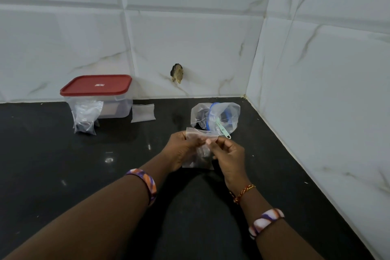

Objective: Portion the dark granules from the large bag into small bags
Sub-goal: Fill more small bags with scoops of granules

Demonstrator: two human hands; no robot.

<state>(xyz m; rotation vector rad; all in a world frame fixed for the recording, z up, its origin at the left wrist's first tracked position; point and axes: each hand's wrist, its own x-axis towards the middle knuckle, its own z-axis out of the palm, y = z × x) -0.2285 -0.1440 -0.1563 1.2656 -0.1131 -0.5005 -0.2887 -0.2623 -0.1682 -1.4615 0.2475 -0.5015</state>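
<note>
A small clear bag [199, 154] with dark granules in its lower part hangs between both hands above the black counter. My left hand [183, 150] grips its left top edge. My right hand [229, 155] pinches the top edge from the right. Just behind them the large clear bag [226, 113] lies open on the counter, with dark contents and a blue rim showing inside. A pale green scoop handle [221, 130] sticks out of it toward my hands. Two filled small bags [85, 119] stand at the left. A flat empty small bag [143, 112] lies next to the box.
A clear plastic box with a red lid [96, 87] stands at the back left against the tiled wall. The black counter [63, 164] ends at tiled walls behind and to the right. A dark hole [176, 73] marks the back wall.
</note>
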